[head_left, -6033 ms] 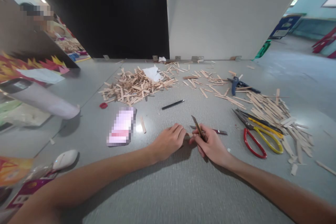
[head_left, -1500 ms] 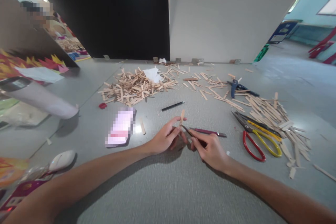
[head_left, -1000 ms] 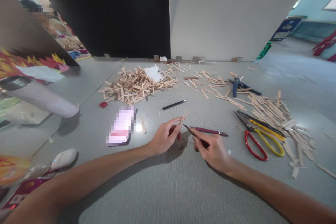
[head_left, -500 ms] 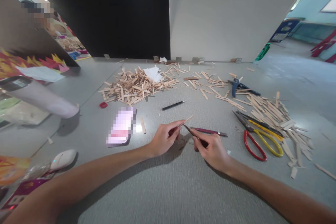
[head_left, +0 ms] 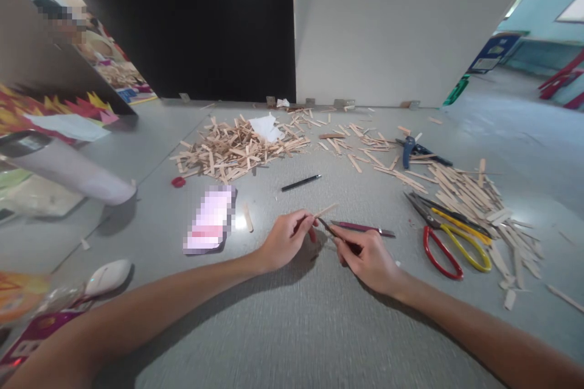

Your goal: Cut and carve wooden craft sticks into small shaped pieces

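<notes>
My left hand (head_left: 287,238) pinches a thin wooden stick (head_left: 329,210) between thumb and fingertips, its free end pointing up and to the right. My right hand (head_left: 367,260) is closed round curved-tip tweezers (head_left: 325,226), dark and slim, mostly hidden by the fingers. Their tip meets the stick close to my left fingertips. Just behind my right hand a maroon pointed tool (head_left: 365,229) lies on the table. Farther back is a black pen (head_left: 301,183). A single wooden stick (head_left: 247,217) lies left of my left hand.
A heap of wooden sticks (head_left: 228,152) lies at the back left, more sticks (head_left: 460,188) at right. Red-and-yellow-handled scissors (head_left: 444,243) and blue-handled cutters (head_left: 409,151) lie there. At left are a phone (head_left: 210,219), a white mouse (head_left: 109,277) and a tumbler (head_left: 77,167). Upright boards (head_left: 365,30) stand behind.
The stick in my left hand has turned slightly, showing more of its flat face. The tweezers' tip has shifted a little with it. Both hands stay nearly in place.
</notes>
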`<move>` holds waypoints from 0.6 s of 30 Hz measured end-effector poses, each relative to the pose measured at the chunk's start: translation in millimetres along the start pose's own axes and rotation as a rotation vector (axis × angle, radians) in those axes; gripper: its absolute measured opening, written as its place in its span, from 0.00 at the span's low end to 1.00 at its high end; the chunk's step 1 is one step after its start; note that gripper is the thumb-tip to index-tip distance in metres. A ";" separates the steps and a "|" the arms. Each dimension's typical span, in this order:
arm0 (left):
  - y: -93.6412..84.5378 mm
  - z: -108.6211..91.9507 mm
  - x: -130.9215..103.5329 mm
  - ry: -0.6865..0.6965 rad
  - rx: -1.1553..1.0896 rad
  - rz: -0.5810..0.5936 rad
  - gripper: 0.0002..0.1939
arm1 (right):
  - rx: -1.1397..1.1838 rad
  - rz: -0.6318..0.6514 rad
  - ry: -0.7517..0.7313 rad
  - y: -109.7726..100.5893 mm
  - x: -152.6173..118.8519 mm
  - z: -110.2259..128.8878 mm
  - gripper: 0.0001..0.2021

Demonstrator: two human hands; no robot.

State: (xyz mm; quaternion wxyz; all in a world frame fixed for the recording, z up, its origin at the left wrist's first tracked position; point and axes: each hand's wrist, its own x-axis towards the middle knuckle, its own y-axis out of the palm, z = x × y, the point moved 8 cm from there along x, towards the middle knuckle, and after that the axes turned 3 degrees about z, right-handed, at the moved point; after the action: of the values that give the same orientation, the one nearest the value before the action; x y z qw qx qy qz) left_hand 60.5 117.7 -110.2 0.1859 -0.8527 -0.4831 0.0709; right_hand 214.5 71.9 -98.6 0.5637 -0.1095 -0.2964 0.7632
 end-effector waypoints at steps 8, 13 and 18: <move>5.9 1.9 1.9 -0.024 -0.005 0.056 0.24 | -0.200 0.010 -0.052 0.7 -4.6 4.4 0.22; 8.2 0.6 0.3 0.009 0.006 0.062 0.20 | -0.294 -0.005 -0.027 0.1 -8.7 13.8 0.21; 9.1 -1.4 -4.5 0.042 0.001 0.031 0.19 | -0.125 0.079 0.124 1.9 -10.9 20.0 0.20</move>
State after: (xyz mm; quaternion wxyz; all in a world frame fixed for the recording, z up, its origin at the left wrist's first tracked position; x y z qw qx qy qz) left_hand 65.9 109.3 -112.7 0.1953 -0.8613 -0.4656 0.0561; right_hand 206.7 54.9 -85.5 0.5422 -0.2030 -0.3035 0.7568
